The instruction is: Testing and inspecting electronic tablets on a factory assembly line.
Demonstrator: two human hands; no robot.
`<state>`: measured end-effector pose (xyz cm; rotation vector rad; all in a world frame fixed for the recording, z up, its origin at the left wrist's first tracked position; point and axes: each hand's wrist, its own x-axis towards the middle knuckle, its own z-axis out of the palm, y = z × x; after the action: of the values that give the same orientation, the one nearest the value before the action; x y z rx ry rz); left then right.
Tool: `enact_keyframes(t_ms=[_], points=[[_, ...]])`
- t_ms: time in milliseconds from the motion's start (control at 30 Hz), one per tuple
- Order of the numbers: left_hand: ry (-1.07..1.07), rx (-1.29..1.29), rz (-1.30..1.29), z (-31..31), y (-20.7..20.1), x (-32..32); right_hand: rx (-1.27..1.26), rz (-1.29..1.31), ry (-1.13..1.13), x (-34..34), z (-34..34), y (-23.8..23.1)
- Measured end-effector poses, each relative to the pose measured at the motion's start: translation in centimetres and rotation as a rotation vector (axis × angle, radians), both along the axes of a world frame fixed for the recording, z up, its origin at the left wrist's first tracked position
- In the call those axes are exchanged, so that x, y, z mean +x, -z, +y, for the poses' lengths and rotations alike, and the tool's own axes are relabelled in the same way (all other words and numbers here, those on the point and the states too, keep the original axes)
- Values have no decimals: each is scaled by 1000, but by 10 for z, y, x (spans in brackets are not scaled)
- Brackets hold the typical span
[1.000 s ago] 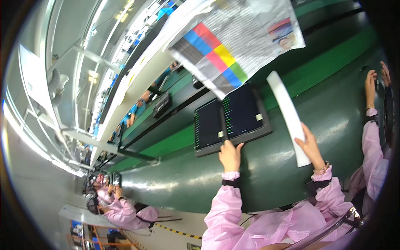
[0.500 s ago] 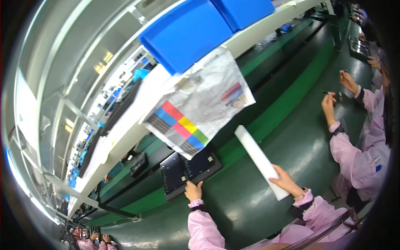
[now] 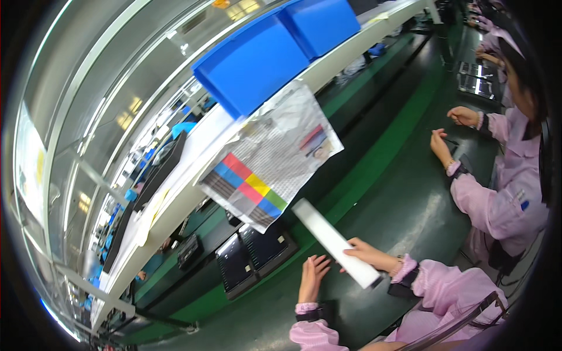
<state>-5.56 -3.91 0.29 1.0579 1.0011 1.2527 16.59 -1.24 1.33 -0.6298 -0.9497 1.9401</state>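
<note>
My right hand (image 3: 372, 256) grips a long white bar (image 3: 335, 243) near its lower end, holding it slanted above the dark green work surface. Whether it is solid or a narrow box, I cannot make out. Just left of the bar, my left hand (image 3: 314, 276) is raised with its fingers apart and nothing in it. A black tray (image 3: 233, 292) with two dark, glossy flat panels (image 3: 261, 241) lies farther left, apart from both hands.
A printed sheet (image 3: 275, 155) with coloured blocks hangs from a shelf edge (image 3: 333, 73). Blue bins (image 3: 252, 64) stand on that shelf. To my right a co-worker's hands (image 3: 442, 147) are over the same surface. A black object (image 3: 189, 251) lies beyond the tray.
My left hand has left the tray and moved right, toward the bar. My right hand has carried the white bar leftward. The whole view has shifted somewhat.
</note>
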Motion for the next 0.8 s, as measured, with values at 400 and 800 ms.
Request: enact_keyframes(t_ms=[400,800], points=[[-44,-93,-463,-6,-5,79,235,-277,4,-34,10,17],[21,-60,-564,2,2,72,396,-477,40,-37,12,18]])
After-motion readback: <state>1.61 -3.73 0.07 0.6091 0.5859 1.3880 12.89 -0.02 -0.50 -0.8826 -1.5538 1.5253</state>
